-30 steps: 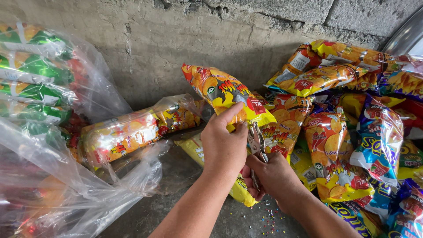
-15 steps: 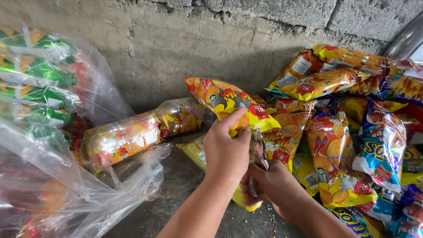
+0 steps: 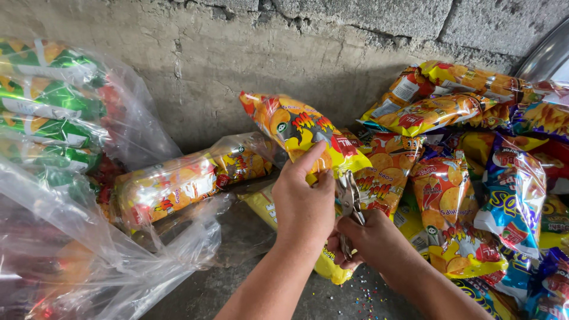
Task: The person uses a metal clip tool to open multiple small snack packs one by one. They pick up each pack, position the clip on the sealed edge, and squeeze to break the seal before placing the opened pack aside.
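Snack packet [image 3: 302, 127]: yellow-orange, held above the concrete floor [image 3: 249, 290], long axis slanting from upper left down to lower right.
Left hand [image 3: 303, 204]: fingers pinching the packet's lower edge.
Right hand [image 3: 370, 243]: fingers wrapped around metal pliers [image 3: 349, 198], nose up at that edge.
Clear bag [image 3: 178, 184]: holds orange packets, lying sideways.
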